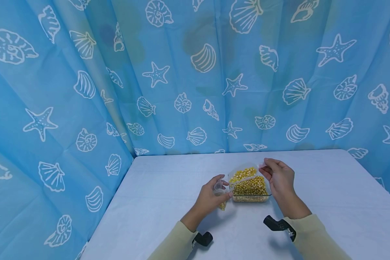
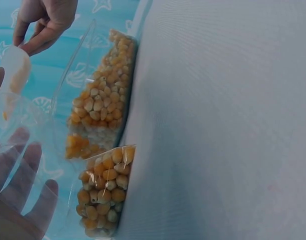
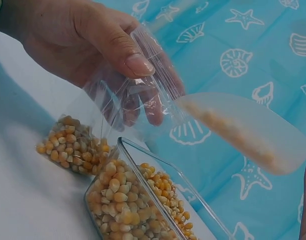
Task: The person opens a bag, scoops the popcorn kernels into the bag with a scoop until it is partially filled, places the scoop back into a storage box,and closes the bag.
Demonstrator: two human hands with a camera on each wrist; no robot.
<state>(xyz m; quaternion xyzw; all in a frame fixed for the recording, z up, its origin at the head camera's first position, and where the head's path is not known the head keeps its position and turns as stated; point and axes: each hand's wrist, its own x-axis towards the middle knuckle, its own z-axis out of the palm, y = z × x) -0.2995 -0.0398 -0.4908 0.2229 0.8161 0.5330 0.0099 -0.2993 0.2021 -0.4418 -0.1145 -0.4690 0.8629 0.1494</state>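
Observation:
My left hand (image 1: 208, 198) holds a clear plastic zip bag (image 3: 160, 70) by its upper part, thumb on the near side and fingers behind. Corn kernels (image 2: 105, 192) fill the bag's bottom, which hangs close to the table. In my right hand (image 1: 280, 177) is the end of a translucent white scoop (image 3: 265, 117), pinched between thumb and fingers. A load of kernels lies in the scoop, and its tip points at the bag's mouth. Below the scoop stands a rectangular glass container (image 1: 251, 199) with many yellow corn kernels (image 3: 125, 195) inside. It sits right beside the bag.
A white-covered table (image 1: 169, 187) lies under everything. Blue curtains (image 1: 182, 72) printed with white shells and starfish hang behind it and along the left. Black devices (image 1: 203, 239) are strapped at both wrists, over pale sleeves.

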